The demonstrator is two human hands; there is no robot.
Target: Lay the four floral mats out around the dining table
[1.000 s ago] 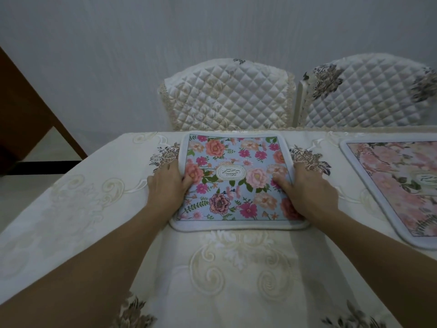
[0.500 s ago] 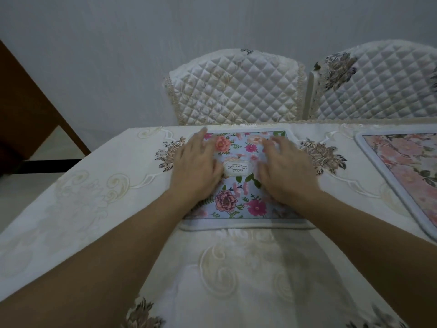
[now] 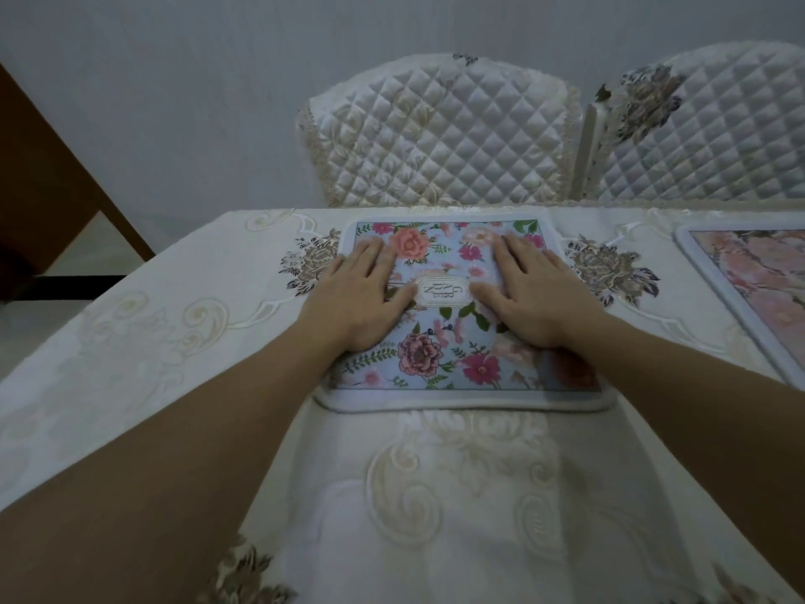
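Observation:
A blue floral mat [image 3: 440, 364] with a white border lies flat at the far side of the table, in front of the left quilted chair. My left hand [image 3: 357, 298] rests palm down on its left half, fingers spread. My right hand [image 3: 536, 298] lies flat on its right half, fingers spread. Neither hand grips anything. A second, pink floral mat [image 3: 749, 281] lies at the right edge of the view, partly cut off.
A cream embroidered tablecloth [image 3: 457, 494] covers the dining table. Two quilted white chairs [image 3: 440, 137] [image 3: 705, 128] stand against the far edge, backed by a pale wall. A dark wooden piece [image 3: 48, 185] stands at the far left.
My hands have moved from the mat's side edges onto its top surface, then spread slightly apart while pressing flat. The mat sits a little farther toward the chair.

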